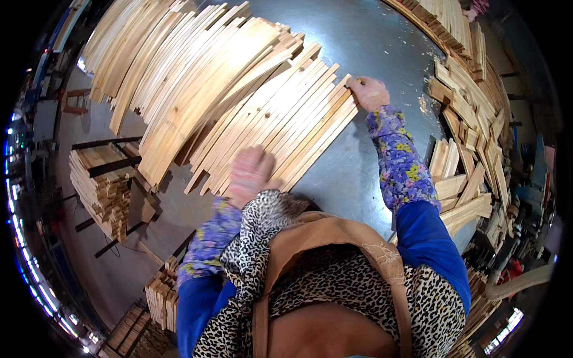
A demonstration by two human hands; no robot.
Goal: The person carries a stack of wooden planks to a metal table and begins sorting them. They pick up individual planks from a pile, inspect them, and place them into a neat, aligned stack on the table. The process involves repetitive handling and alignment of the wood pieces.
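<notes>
A row of pale wooden strips lies side by side on the metal table in front of me. My right hand is at the far end of the rightmost strips, with its fingers and thumb closed on the end of a wooden strip. Over the near ends of the same row, my left hand lies with fingers stretched out and thumb apart. It is slightly blurred. Left of this row, a wide board rests among more boards and strips, some overlapping.
The grey metal table stretches away beyond the strips. At the right lies a jumbled heap of short wood pieces. Stacked wood sits on a dark metal frame at the left, with another bundle below it.
</notes>
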